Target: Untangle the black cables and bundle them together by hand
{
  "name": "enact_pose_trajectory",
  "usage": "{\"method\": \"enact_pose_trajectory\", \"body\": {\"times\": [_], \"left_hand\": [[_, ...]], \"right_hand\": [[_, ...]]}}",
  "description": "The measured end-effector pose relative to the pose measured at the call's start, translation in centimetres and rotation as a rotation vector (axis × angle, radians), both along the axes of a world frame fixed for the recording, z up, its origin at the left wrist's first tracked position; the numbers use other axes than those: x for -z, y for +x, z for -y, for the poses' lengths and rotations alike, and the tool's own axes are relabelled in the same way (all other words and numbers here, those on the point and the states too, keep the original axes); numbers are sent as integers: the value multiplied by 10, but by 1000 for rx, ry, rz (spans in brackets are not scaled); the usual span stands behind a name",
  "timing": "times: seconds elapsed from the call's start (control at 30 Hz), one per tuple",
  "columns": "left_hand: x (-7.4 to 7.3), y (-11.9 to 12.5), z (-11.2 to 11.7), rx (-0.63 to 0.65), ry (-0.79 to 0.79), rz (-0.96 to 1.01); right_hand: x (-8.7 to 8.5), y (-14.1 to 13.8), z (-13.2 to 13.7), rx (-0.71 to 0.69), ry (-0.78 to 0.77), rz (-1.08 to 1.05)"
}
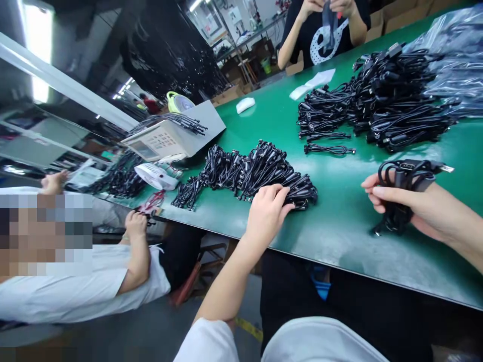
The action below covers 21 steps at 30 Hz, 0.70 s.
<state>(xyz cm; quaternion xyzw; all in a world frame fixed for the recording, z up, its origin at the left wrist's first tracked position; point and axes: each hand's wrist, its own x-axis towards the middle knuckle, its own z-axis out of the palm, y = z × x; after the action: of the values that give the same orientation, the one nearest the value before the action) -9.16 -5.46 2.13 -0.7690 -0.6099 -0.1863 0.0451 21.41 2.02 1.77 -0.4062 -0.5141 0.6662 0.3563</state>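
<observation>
My right hand [411, 201] is closed around a bunch of coiled black cables [402, 206], raised over the right part of the green table. A metal USB plug sticks out of that bunch to the right, and other cable ends hang below it. My left hand [268, 203] reaches to the near edge of a long heap of bundled black cables [264, 168]. Its fingers are bent against the cables, and a gap shows between thumb and forefinger. No cable lifted from the heap shows in it.
On the green table [332, 236], a larger cable pile [381, 100] lies at the back right beside clear plastic bags [456, 60]. A beige device [166, 141] and a small white fan [156, 176] stand left. One co-worker sits at left, another across the table.
</observation>
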Motion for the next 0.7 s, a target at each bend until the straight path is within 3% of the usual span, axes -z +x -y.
{"method": "enact_pose_trajectory", "body": {"times": [0.2, 0.33, 0.43, 0.53, 0.63, 0.7], "left_hand": [[1, -6, -17, 80, -154, -136], [-6, -8, -20, 105, -243, -27], [-13, -10, -20, 112, -313, 290], [-17, 0, -25, 69, -359, 822], [-14, 30, -36, 89, -398, 1300], [-10, 56, -44, 137, -511, 1474]], "right_hand": [[-5, -7, 3, -38, -5, 33], [-1, -6, 3, -49, -14, 19], [4, -6, 2, -54, -12, -2], [8, -7, 2, -75, -20, -20], [8, -12, 4, -49, 5, -65], [9, -14, 6, -16, 6, -122]]}}
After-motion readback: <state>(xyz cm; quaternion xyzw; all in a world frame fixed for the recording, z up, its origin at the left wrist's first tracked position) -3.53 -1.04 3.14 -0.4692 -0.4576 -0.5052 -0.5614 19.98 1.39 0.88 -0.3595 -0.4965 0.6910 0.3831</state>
